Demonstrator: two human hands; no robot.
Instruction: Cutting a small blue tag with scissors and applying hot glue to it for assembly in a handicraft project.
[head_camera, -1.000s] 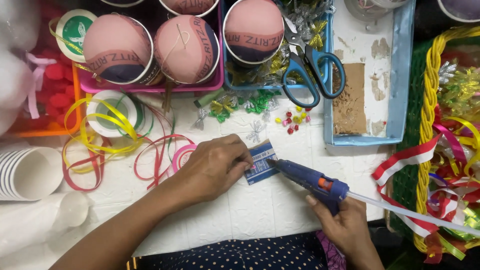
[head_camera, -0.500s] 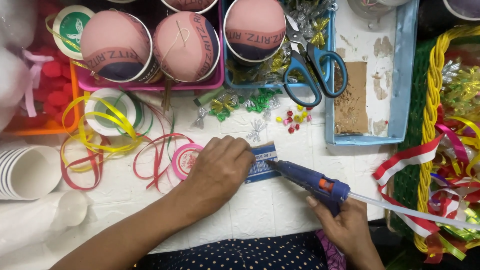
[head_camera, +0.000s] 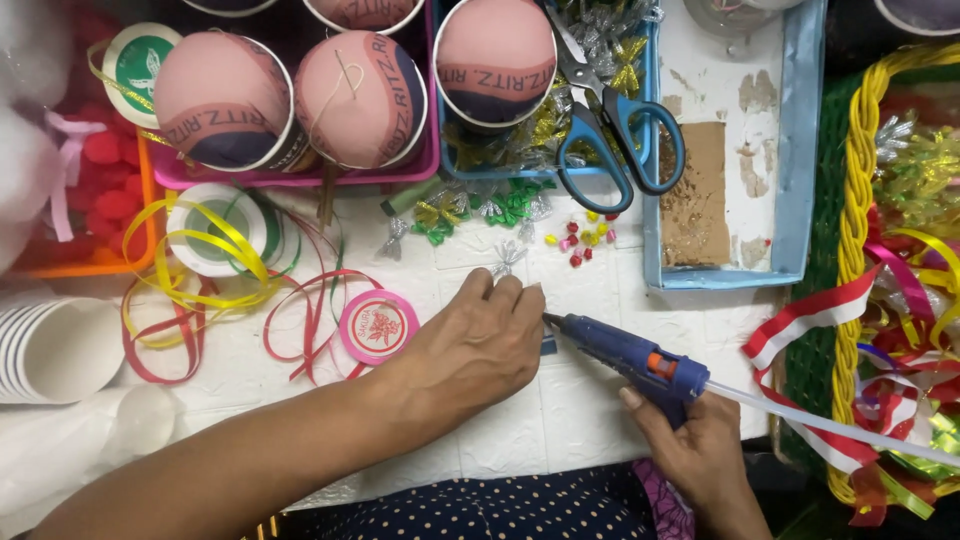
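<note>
**Glue gun nozzle at covered piece**

Left hand (head_camera: 478, 345), fingers curled down, presses flat on the white table (head_camera: 520, 440), hiding all but a blue edge. Right hand (head_camera: 700, 455) grips the blue plastic glue gun (head_camera: 630, 362), orange trigger; nozzle touches left fingertips.

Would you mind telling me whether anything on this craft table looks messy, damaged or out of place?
Yes: the blue tray has a white lining that is torn and peeling in patches. Loose red and yellow ribbon sprawls tangled off its spools. The right hand holds the glue gun; the left hand covers the workpiece.
</note>
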